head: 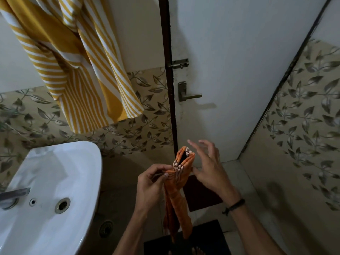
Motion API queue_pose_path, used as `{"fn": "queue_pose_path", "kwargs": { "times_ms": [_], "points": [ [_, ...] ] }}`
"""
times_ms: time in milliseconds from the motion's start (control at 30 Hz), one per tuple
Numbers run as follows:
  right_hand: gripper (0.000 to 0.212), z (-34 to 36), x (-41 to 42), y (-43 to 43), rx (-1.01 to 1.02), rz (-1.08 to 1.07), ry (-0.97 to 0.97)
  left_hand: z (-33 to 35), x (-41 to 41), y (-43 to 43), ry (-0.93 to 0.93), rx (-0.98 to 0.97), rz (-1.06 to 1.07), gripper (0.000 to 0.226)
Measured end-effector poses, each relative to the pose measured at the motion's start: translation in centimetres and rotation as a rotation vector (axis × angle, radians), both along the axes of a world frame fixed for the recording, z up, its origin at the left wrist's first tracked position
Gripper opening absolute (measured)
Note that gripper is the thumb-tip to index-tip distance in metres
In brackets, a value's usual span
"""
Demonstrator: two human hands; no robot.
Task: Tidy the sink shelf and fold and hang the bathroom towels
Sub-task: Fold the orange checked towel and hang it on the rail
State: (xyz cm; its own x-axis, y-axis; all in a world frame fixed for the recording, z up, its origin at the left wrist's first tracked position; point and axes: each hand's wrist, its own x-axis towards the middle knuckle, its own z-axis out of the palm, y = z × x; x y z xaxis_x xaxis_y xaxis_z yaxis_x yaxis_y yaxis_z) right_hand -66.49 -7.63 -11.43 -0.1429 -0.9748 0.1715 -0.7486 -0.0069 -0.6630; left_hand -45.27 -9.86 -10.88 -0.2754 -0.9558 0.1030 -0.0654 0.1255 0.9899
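An orange towel [177, 196] with a dark-and-white patterned edge hangs folded lengthwise in front of me, its lower end dangling toward the floor. My left hand [150, 186] pinches it near the top edge. Just right of the towel's top, my right hand [208, 164] has its fingers spread; its thumb is close to the cloth, and I cannot tell whether it touches. A yellow-and-white striped towel [79, 59] hangs bunched and unfolded on the wall at the upper left, above the sink.
A white sink [60, 162] with a tap [14, 194] fills the lower left. The white door [239, 70], with its handle [187, 93] and bolt [180, 63], stands straight ahead. Dark mats [200, 194] lie on the floor below the hands. Leaf-patterned tiled walls close in left and right.
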Motion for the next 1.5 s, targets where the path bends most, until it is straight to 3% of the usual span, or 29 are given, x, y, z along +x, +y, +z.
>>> {"fn": "queue_pose_path", "kwargs": {
  "times_ms": [67, 133, 200, 267, 433, 500, 600, 767, 867, 1000, 1067, 1267, 1400, 1500],
  "points": [
    [0.087, 0.7, -1.6, -1.0, 0.197, 0.133, 0.183, 0.5, 0.9, -0.4, -0.027, -0.009, -0.116, 0.024],
    [0.066, 1.3, -2.7, -2.0, 0.331, 0.305, 0.267, 0.8, 1.8, -1.1, -0.046, -0.012, -0.191, 0.023],
    [0.033, 1.8, -3.3, -2.2, 0.388, 0.406, 0.094, 1.1, 2.6, -1.6, -0.026, -0.015, -0.207, 0.021],
    [0.019, 2.3, -3.4, -1.6, 0.386, 0.418, -0.135, 1.3, 3.3, -1.8, 0.056, 0.004, -0.158, 0.018],
    [0.026, 2.8, -1.0, 0.4, 0.102, 0.374, -0.577, 1.9, 3.9, -1.9, 0.223, 0.062, -0.049, 0.030],
    [0.036, 3.0, -0.2, 0.8, 0.013, 0.360, -0.620, 2.0, 3.9, -1.8, 0.210, 0.064, -0.063, 0.033],
    [0.041, 4.0, 0.0, 1.4, 0.013, 0.390, -0.516, 2.1, 3.9, -1.8, 0.208, 0.020, -0.032, 0.031],
    [0.026, 4.7, -1.5, 1.9, -0.104, 0.440, -0.277, 2.5, 3.6, -1.6, 0.258, 0.002, -0.056, 0.023],
    [0.023, 5.0, -2.3, 2.3, -0.066, 0.418, -0.161, 2.6, 3.1, -1.5, 0.259, -0.019, -0.089, 0.021],
    [0.039, 5.7, -2.6, 2.5, 0.051, 0.401, 0.325, 2.8, 2.8, -1.7, 0.262, -0.011, -0.152, 0.013],
    [0.040, 6.0, -2.9, 2.5, 0.072, 0.377, 0.474, 2.9, 2.9, -1.9, 0.229, -0.023, -0.190, 0.011],
    [0.042, 7.0, -4.1, 2.8, 0.087, 0.301, 0.482, 2.7, 3.5, -3.0, 0.105, -0.106, -0.215, 0.016],
    [0.040, 7.5, -1.7, 2.4, 0.233, 0.436, 0.503, 3.7, 2.1, -2.7, -0.013, -0.224, -0.330, 0.014],
    [0.038, 7.5, -2.8, 2.2, 0.288, 0.351, 0.478, 3.8, 2.6, -3.4, 0.003, -0.231, -0.313, 0.015]
  ]
}}
